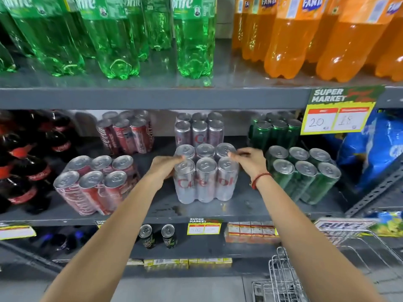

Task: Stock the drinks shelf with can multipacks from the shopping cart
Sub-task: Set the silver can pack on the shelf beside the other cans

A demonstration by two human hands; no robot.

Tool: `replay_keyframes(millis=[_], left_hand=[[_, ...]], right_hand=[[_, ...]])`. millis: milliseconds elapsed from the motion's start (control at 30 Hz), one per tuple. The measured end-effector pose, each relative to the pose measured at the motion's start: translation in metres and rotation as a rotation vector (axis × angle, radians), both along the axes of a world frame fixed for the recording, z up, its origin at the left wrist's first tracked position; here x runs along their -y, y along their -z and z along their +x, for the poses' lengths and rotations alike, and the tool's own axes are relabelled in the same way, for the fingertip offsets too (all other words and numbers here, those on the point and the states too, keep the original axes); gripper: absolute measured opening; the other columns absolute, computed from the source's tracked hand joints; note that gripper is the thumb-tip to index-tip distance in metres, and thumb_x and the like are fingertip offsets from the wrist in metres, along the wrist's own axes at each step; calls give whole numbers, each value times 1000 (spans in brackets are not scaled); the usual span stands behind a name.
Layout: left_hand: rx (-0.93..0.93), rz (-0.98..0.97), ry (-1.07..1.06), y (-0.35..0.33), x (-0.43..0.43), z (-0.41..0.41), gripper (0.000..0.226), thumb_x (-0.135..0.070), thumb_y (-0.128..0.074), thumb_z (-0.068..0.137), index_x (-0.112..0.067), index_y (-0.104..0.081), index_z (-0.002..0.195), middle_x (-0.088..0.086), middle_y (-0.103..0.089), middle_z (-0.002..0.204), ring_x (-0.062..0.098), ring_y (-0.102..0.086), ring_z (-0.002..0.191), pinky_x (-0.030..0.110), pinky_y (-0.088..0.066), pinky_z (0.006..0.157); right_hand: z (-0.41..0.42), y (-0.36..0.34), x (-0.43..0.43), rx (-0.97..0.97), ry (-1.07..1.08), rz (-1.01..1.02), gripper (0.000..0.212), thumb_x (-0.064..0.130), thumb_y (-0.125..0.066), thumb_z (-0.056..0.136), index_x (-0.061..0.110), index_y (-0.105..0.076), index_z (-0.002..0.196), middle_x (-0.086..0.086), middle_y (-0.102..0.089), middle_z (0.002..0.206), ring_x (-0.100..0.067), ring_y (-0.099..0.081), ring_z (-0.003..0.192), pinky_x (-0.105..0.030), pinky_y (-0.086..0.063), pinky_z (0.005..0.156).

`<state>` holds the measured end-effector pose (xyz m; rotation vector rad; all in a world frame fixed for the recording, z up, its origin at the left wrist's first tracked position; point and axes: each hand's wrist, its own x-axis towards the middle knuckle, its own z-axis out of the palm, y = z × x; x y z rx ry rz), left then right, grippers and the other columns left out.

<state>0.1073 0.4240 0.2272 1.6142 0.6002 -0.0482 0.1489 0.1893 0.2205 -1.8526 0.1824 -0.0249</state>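
A shrink-wrapped silver can multipack (205, 182) stands upright on the middle grey shelf (250, 207), in front of a second silver pack (199, 131). My left hand (165, 167) grips its upper left edge with curled fingers. My right hand (250, 160), a red thread on its wrist, grips the upper right edge, fingertips on a can top. Red can multipacks (93, 186) stand to the left and green can multipacks (305, 175) to the right. The wire shopping cart (290, 271) shows at the bottom right; what lies in it is out of view.
Green bottles (117, 40) and orange bottles (290, 44) fill the shelf above. Dark cola bottles (26, 162) crowd the left end. A yellow price sign (338, 118) hangs over the right side, beside blue bags (375, 149). Two single cans (157, 235) stand on the shelf below.
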Motion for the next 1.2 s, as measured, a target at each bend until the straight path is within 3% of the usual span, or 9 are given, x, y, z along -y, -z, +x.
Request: replay_keyframes(millis=[100,167,200,267,367,400,567,767,1200], left_hand=[[93,-106,-103,23,-2,-10,21,-40,-65,81,-20,-67,78,-2,-67,74,13,-60,68,23,-49,63],[149,-123,-212,50,-3,-24,18,-28,-53,91,-16,-66,93,5,-71,92,21,-64,84,31,-53,74],[163,0,-207,65,-3,-32,21,-17,-50,92,-12,-64,107,11,-70,106,25,-63,96,36,-52,85],[164,231,-45,91,-2,-44,46,3,-46,87,-7,-49,132,16,-60,129,26,-57,114,39,-46,100],[123,375,266,107,7,-51,72,5,-56,79,-15,-31,144,7,-56,131,15,-55,101,13,-46,74],[106,410,329,107,10,-51,78,1,-61,77,-17,-27,145,5,-56,131,12,-52,100,10,-43,71],[110,450,379,110,9,-52,93,-10,-79,70,-15,-25,146,3,-55,136,3,-43,111,16,-33,92],[152,501,347,116,3,-63,96,-21,-84,64,-14,-31,144,5,-56,137,21,-51,126,28,-40,102],[256,535,261,119,7,-80,81,-25,-82,66,-18,-41,136,-2,-65,124,16,-57,117,14,-38,85]], right_hand=[[-13,14,7,3,-30,237,35,34,-74,76,11,-65,102,-6,-66,92,-15,-61,86,-18,-47,73],[-26,34,13,-58,-52,375,40,37,-61,87,11,-60,117,-9,-67,107,-18,-63,95,-24,-50,78],[-32,45,16,-85,-54,391,39,32,-55,91,10,-56,123,-13,-65,113,-20,-62,99,-27,-52,80],[-44,68,19,-100,-128,264,37,8,-51,93,4,-48,129,-20,-59,125,-24,-57,108,-25,-52,82],[-54,90,13,-102,-344,-118,69,-14,-57,79,9,-34,140,-11,-55,129,-26,-54,121,-28,-46,100],[-55,91,10,-106,-359,-162,77,-13,-61,75,13,-32,142,-9,-56,129,-26,-54,123,-33,-44,105],[-59,91,0,-56,-279,-228,92,-2,-79,62,14,-33,139,-11,-59,130,-25,-53,122,-39,-42,108],[-79,95,-5,-16,-235,-302,89,4,-81,63,16,-34,138,-15,-61,123,-32,-54,118,-47,-45,103],[-90,97,-8,37,-185,-354,78,9,-81,65,10,-41,132,-19,-63,110,-35,-56,108,-46,-46,97]])
